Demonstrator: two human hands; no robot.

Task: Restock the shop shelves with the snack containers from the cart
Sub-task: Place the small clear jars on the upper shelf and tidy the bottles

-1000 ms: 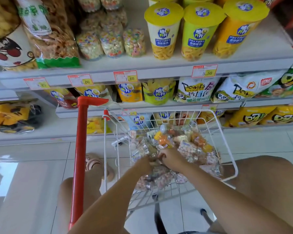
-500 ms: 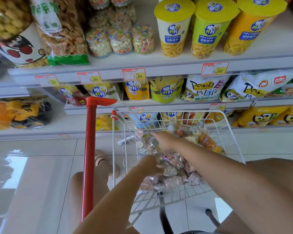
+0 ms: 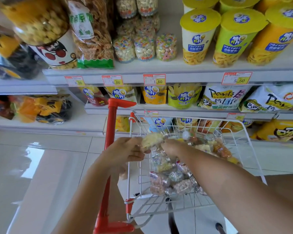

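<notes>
Just one snack jar (image 3: 152, 140) between left hand (image 3: 125, 149) and right hand (image 3: 172, 147), over cart (image 3: 111, 125)

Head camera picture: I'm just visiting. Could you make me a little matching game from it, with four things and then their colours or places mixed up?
Things:
1. cart handle
2. tall cups
3. small snack jar
4. cart basket

Descriptions:
A. white wire
B. gripped by the left hand
C. red
D. on the top shelf, with yellow lids

Pairs: 1-C, 2-D, 3-B, 4-A.
</notes>
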